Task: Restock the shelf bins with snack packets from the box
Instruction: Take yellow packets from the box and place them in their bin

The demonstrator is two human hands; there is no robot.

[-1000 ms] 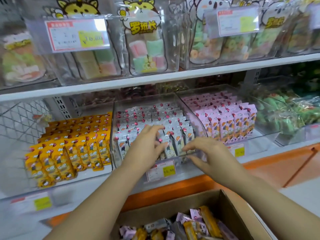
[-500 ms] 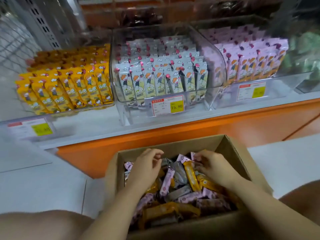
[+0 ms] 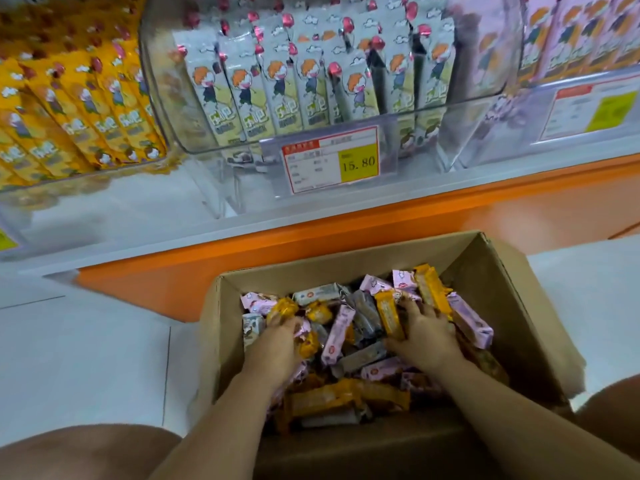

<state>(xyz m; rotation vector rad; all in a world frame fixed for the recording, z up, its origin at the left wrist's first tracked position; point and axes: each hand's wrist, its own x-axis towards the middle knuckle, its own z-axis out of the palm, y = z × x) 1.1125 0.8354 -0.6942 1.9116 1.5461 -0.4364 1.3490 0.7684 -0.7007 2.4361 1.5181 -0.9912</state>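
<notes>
An open cardboard box [image 3: 502, 282] sits on the floor below the shelf, filled with a loose heap of pink, yellow and grey snack packets [image 3: 349, 341]. Both my hands are down in the heap. My left hand [image 3: 277, 344] has its fingers curled into pink and yellow packets at the left side. My right hand [image 3: 424, 336] curls over packets at the right, a yellow one against its thumb side. The fingertips are partly buried. Above, a clear shelf bin [image 3: 162, 98] holds upright grey-white packets [image 3: 311, 81].
A bin of yellow packets [image 3: 69, 109] stands to the left and a bin of pink packets [image 3: 571, 36] to the right. A price tag [image 3: 332, 161] hangs on the middle bin. The orange shelf base [image 3: 311, 237] runs behind the box. My knees [image 3: 69, 452] flank it.
My hands left the middle bin's front row and came down into the box. Since half a second ago they have dug deeper into the packets and my view has dropped closer.
</notes>
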